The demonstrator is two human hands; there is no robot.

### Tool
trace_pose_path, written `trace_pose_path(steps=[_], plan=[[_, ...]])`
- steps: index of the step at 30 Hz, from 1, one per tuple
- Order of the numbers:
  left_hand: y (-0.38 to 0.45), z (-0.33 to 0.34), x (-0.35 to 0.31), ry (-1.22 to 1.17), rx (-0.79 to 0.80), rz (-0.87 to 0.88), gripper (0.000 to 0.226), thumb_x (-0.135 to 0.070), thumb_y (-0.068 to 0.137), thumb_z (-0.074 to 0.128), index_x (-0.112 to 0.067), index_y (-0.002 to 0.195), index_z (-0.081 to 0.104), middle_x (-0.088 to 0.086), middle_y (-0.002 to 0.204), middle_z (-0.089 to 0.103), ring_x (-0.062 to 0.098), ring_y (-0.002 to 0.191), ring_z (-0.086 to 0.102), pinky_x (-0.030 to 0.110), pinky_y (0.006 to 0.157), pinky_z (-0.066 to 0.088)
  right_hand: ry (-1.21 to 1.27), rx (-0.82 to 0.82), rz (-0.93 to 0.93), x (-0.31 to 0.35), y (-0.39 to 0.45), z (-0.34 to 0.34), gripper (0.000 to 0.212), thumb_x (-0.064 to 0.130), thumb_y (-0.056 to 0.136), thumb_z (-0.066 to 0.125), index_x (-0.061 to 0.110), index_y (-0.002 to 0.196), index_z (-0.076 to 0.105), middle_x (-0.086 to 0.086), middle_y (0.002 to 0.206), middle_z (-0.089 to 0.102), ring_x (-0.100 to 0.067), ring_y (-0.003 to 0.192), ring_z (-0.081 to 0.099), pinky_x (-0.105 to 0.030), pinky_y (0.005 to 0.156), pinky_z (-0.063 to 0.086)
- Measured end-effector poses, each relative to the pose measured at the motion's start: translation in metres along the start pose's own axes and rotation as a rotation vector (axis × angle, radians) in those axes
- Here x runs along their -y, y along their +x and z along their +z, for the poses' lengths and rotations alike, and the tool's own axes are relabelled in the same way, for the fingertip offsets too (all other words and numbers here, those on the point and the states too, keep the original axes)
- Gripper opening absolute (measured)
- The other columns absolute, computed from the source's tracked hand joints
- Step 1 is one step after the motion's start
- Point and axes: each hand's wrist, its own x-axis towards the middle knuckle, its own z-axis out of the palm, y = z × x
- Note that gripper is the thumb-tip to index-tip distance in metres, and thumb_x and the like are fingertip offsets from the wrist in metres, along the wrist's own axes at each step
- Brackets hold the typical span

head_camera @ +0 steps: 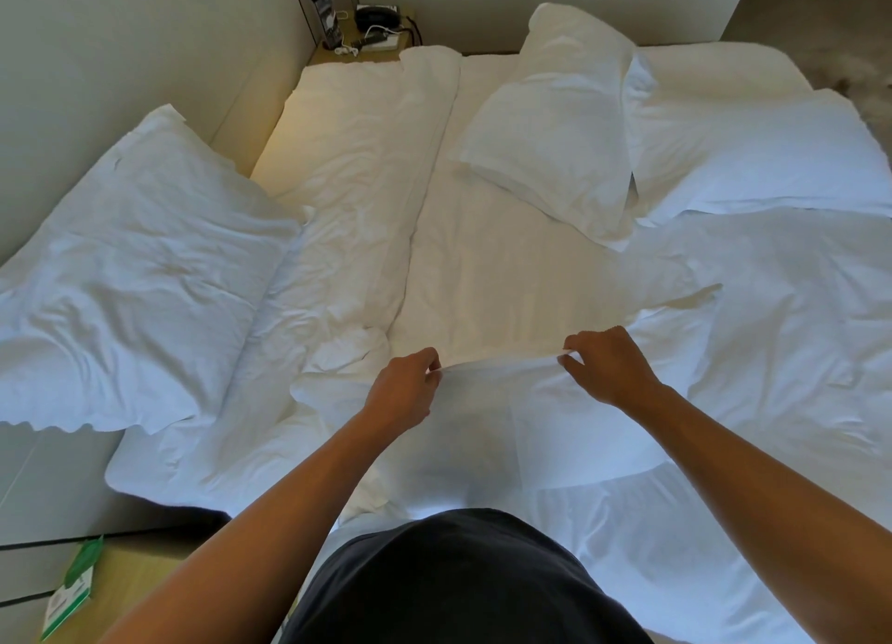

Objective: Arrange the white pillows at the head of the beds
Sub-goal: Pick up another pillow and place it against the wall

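Note:
I stand over a bed (507,276) covered in white linen. My left hand (403,387) and my right hand (606,366) each pinch the top edge of a white pillowcase or sheet fold (502,402) stretched between them, just in front of my body. One white pillow (550,127) lies at an angle near the middle far end. A second white pillow (753,156) lies at the right. A third white pillow (125,276) leans against the wall on the left.
A crumpled white duvet (357,170) runs along the left side of the bed. A bedside shelf (371,35) at the far end carries cables and small devices. A green-and-white packet (67,590) lies on a wooden surface at the lower left.

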Motion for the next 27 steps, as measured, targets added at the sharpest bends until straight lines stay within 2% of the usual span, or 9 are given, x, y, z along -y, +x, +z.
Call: trace_pose_path(steps=[2, 5, 7, 10, 13, 18, 21, 27], plan=[[0.000, 0.003, 0.003, 0.027, -0.008, 0.013, 0.015, -0.031, 0.106, 0.048, -0.023, 0.100, 0.060, 0.005, 0.086, 0.072, 0.024, 0.074, 0.074, 0.043, 0.071, 0.063, 0.010, -0.007, 0.007, -0.001, -0.003, 0.004, 0.030, 0.038, 0.106, 0.056, 0.017, 0.115, 0.076, -0.002, 0.109, 0.079, -0.029, 0.095, 0.073, -0.037, 0.100, 0.043], [0.000, 0.003, 0.008, 0.034, 0.010, 0.010, 0.017, -0.029, 0.104, 0.053, -0.020, 0.101, 0.067, 0.003, 0.086, 0.072, 0.024, 0.079, 0.072, 0.040, 0.074, 0.061, 0.160, -0.005, 0.034, -0.004, -0.012, 0.011, 0.025, 0.030, 0.102, 0.063, 0.009, 0.090, 0.069, -0.007, 0.083, 0.070, -0.032, 0.078, 0.065, -0.036, 0.076, 0.045], [0.000, 0.004, 0.010, 0.057, 0.029, 0.002, 0.022, -0.026, 0.102, 0.055, -0.014, 0.098, 0.073, 0.004, 0.086, 0.074, 0.026, 0.081, 0.071, 0.039, 0.075, 0.060, 0.226, 0.032, 0.050, -0.005, -0.018, 0.012, 0.024, 0.028, 0.103, 0.062, 0.009, 0.089, 0.062, -0.004, 0.080, 0.060, -0.028, 0.075, 0.058, -0.036, 0.069, 0.045], [-0.004, 0.009, 0.012, 0.107, 0.070, 0.021, 0.032, -0.022, 0.102, 0.051, -0.004, 0.085, 0.072, 0.012, 0.079, 0.073, 0.031, 0.075, 0.070, 0.042, 0.073, 0.059, 0.201, 0.043, 0.055, -0.004, -0.028, 0.014, 0.022, 0.032, 0.107, 0.057, 0.013, 0.096, 0.060, -0.002, 0.084, 0.058, -0.027, 0.075, 0.059, -0.037, 0.069, 0.048], [-0.008, 0.009, 0.013, 0.097, -0.002, 0.060, 0.034, -0.022, 0.104, 0.048, -0.007, 0.082, 0.069, 0.008, 0.073, 0.073, 0.024, 0.069, 0.071, 0.043, 0.074, 0.060, 0.194, -0.008, 0.071, 0.001, -0.031, 0.008, 0.023, 0.029, 0.108, 0.053, 0.013, 0.093, 0.057, -0.003, 0.080, 0.060, -0.028, 0.070, 0.059, -0.039, 0.066, 0.051], [-0.008, -0.023, 0.002, 0.013, -0.140, 0.104, 0.034, -0.021, 0.104, 0.047, -0.013, 0.075, 0.064, -0.001, 0.054, 0.069, 0.011, 0.054, 0.068, 0.030, 0.066, 0.055, 0.170, -0.054, 0.078, 0.011, -0.018, -0.033, 0.024, 0.025, 0.108, 0.050, 0.017, 0.085, 0.048, -0.005, 0.076, 0.064, -0.032, 0.070, 0.061, -0.041, 0.068, 0.053], [-0.008, -0.052, -0.012, -0.012, -0.199, 0.146, 0.036, -0.022, 0.104, 0.046, -0.015, 0.074, 0.063, -0.002, 0.051, 0.069, 0.009, 0.052, 0.067, 0.029, 0.067, 0.056, 0.216, -0.164, 0.080, 0.013, -0.015, -0.061, 0.025, 0.025, 0.108, 0.052, 0.014, 0.086, 0.055, -0.003, 0.075, 0.063, -0.031, 0.072, 0.063, -0.039, 0.068, 0.052], [-0.010, -0.143, -0.038, -0.028, -0.445, 0.254, 0.032, -0.024, 0.104, 0.050, -0.019, 0.078, 0.068, -0.005, 0.051, 0.067, 0.005, 0.052, 0.065, 0.023, 0.064, 0.053, 0.405, -0.433, 0.074, 0.039, 0.024, -0.126, 0.023, 0.026, 0.107, 0.055, 0.012, 0.092, 0.067, -0.006, 0.080, 0.072, -0.027, 0.076, 0.069, -0.041, 0.075, 0.058]])
